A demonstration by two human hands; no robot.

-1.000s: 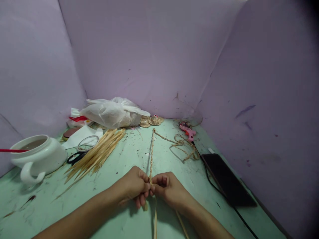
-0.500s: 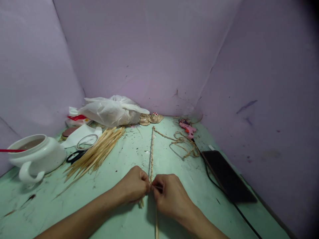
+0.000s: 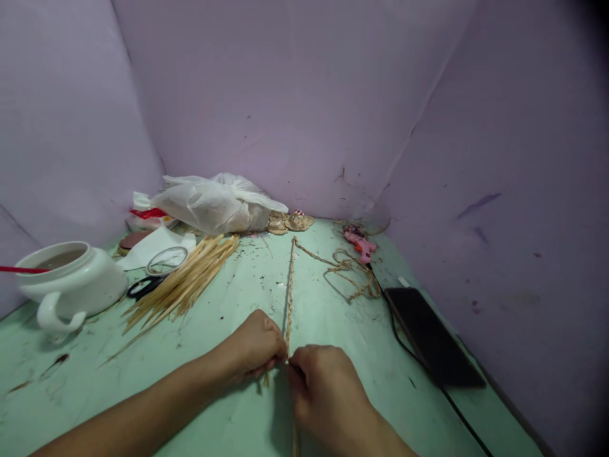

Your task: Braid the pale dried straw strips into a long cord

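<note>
A thin straw-coloured braid (image 3: 291,289) runs taut from a point near the back of the table straight toward me. At its near end my left hand (image 3: 261,343) is closed, pinching the strands from the left, with short strand ends poking out beneath it. My right hand (image 3: 328,387) grips the same spot from the right, fingers curled, thumb partly hidden. One loose strand hangs down below the right hand to the bottom edge. Beyond the fixed point, the braid continues as a loose tangled cord (image 3: 352,273) on the right.
Left: a white pot (image 3: 76,285) with a red stick, black-handled scissors (image 3: 145,287) and a sheaf of dry straw strips (image 3: 188,279). Back: a white plastic bag (image 3: 219,203) and coiled braided pieces (image 3: 297,222). Right: a pink glue gun (image 3: 360,246) and a phone-like dark slab (image 3: 432,336).
My right hand has turned and shifted slightly down, its knuckles now facing up more. My left hand stays at the braid's end. The view has tilted a little.
</note>
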